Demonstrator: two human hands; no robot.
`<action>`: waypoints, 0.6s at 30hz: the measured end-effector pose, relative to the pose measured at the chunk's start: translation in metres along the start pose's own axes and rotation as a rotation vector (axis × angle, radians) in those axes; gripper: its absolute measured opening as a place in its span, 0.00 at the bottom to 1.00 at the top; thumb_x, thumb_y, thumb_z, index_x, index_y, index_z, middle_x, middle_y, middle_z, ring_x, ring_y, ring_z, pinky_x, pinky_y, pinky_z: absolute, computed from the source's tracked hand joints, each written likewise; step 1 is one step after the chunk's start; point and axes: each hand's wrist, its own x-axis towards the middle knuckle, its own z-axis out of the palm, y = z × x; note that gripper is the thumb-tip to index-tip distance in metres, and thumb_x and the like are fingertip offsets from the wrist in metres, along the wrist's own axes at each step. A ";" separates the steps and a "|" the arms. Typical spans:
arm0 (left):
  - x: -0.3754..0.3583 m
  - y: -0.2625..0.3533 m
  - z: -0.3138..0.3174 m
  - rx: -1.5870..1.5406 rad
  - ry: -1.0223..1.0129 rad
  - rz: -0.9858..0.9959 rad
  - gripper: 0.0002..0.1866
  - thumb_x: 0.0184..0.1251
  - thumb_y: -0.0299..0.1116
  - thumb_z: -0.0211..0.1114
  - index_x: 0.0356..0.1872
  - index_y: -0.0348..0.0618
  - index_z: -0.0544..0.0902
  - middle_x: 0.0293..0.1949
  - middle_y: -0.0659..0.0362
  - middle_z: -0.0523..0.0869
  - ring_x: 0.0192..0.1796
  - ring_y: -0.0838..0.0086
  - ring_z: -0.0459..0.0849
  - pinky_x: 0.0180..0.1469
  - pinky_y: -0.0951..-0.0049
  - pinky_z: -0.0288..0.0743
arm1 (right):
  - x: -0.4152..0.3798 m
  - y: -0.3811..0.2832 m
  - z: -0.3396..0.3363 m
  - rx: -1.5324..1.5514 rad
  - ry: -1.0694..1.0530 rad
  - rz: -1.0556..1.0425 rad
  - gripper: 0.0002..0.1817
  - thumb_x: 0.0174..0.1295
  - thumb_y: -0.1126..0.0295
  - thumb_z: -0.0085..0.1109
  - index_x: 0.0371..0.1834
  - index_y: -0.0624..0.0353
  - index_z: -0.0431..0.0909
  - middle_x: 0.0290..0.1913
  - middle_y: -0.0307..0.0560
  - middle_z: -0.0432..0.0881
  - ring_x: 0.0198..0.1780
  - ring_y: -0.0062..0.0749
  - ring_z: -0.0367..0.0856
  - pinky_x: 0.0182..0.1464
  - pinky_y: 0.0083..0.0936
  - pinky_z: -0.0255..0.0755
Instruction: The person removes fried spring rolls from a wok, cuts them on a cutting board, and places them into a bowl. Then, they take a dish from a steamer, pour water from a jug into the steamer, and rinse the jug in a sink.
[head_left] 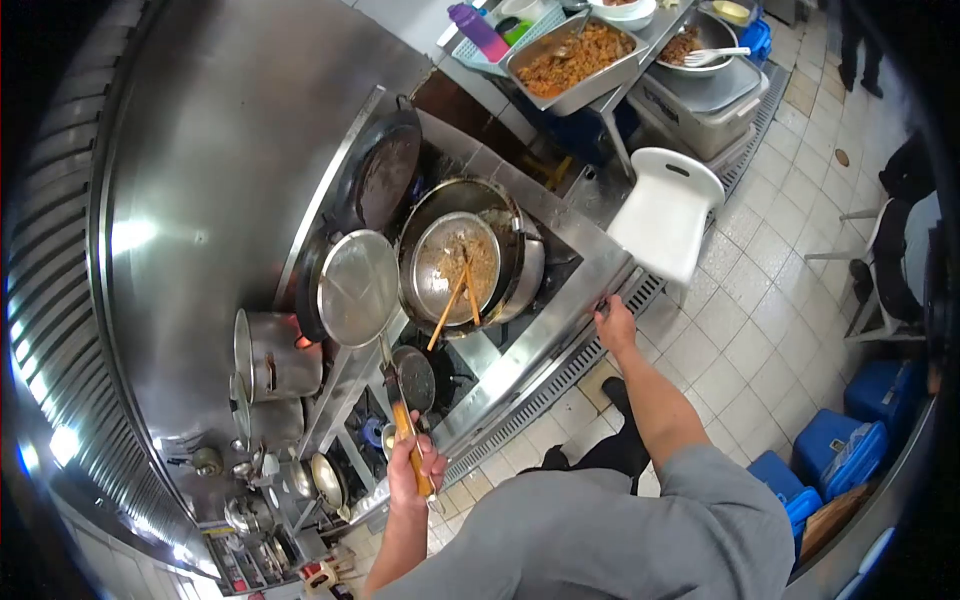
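Observation:
My left hand (416, 468) is wrapped around the wooden handle of a round mesh strainer (358, 288), held up over the stove. At the stove's front edge, the fingers of my right hand (614, 324) are closed on a small dark stove knob, mostly hidden by them. Between the hands, a large pot (527, 268) sits on the stove. Inside its rim is a metal bowl (432, 262) with light brown food bits and a pair of wooden chopsticks (449, 308) resting across its edge.
A black wok (388, 178) leans at the stove's back. Steel pots (282, 350) and a small dark pan (412, 378) stand nearby. A white chair (665, 215) is beside the stove's end, below a tray of food (575, 62). Blue bins (840, 455) line the right; people stand farther off.

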 end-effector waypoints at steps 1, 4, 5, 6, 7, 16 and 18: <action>0.001 0.000 -0.001 0.011 0.002 0.008 0.22 0.75 0.32 0.51 0.68 0.49 0.69 0.29 0.63 0.79 0.17 0.80 0.66 0.25 0.74 0.66 | 0.000 -0.004 -0.003 0.000 -0.029 0.027 0.20 0.60 0.67 0.67 0.53 0.58 0.72 0.47 0.63 0.84 0.51 0.63 0.81 0.51 0.52 0.75; 0.005 0.005 0.007 0.023 0.028 0.034 0.22 0.74 0.32 0.53 0.68 0.48 0.70 0.29 0.63 0.79 0.17 0.80 0.66 0.26 0.74 0.66 | 0.002 0.005 0.005 0.030 -0.004 -0.033 0.20 0.60 0.67 0.67 0.53 0.58 0.73 0.46 0.63 0.85 0.50 0.63 0.82 0.51 0.52 0.75; 0.004 0.006 0.009 0.025 0.031 0.018 0.22 0.74 0.33 0.53 0.67 0.48 0.70 0.28 0.63 0.79 0.17 0.80 0.66 0.26 0.74 0.66 | 0.003 0.008 0.008 0.009 0.022 -0.058 0.21 0.60 0.65 0.67 0.54 0.57 0.73 0.45 0.62 0.85 0.50 0.63 0.82 0.50 0.52 0.75; 0.005 0.007 0.010 0.025 0.030 0.004 0.22 0.74 0.33 0.54 0.67 0.48 0.70 0.28 0.63 0.79 0.17 0.80 0.66 0.26 0.73 0.66 | -0.002 0.009 0.010 0.011 0.015 -0.072 0.21 0.60 0.65 0.67 0.54 0.57 0.73 0.45 0.62 0.85 0.50 0.63 0.82 0.50 0.52 0.75; 0.007 0.007 0.009 -0.007 0.006 0.000 0.22 0.73 0.33 0.54 0.67 0.48 0.69 0.27 0.62 0.79 0.17 0.80 0.67 0.25 0.73 0.66 | -0.004 0.006 0.009 0.015 0.024 -0.073 0.21 0.59 0.68 0.67 0.54 0.60 0.73 0.45 0.63 0.85 0.50 0.64 0.82 0.51 0.50 0.75; 0.012 0.010 -0.001 0.049 -0.029 0.009 0.21 0.73 0.31 0.53 0.66 0.46 0.72 0.27 0.61 0.80 0.15 0.79 0.66 0.24 0.73 0.67 | 0.004 -0.006 -0.003 -0.075 -0.046 0.008 0.21 0.60 0.67 0.67 0.54 0.63 0.75 0.47 0.64 0.85 0.52 0.63 0.82 0.52 0.49 0.76; 0.013 0.009 -0.008 0.095 -0.051 0.016 0.21 0.73 0.33 0.54 0.66 0.49 0.71 0.28 0.62 0.79 0.15 0.80 0.66 0.22 0.74 0.65 | 0.004 -0.005 -0.004 -0.089 -0.054 -0.047 0.20 0.61 0.63 0.67 0.52 0.59 0.75 0.44 0.63 0.86 0.49 0.63 0.82 0.50 0.52 0.75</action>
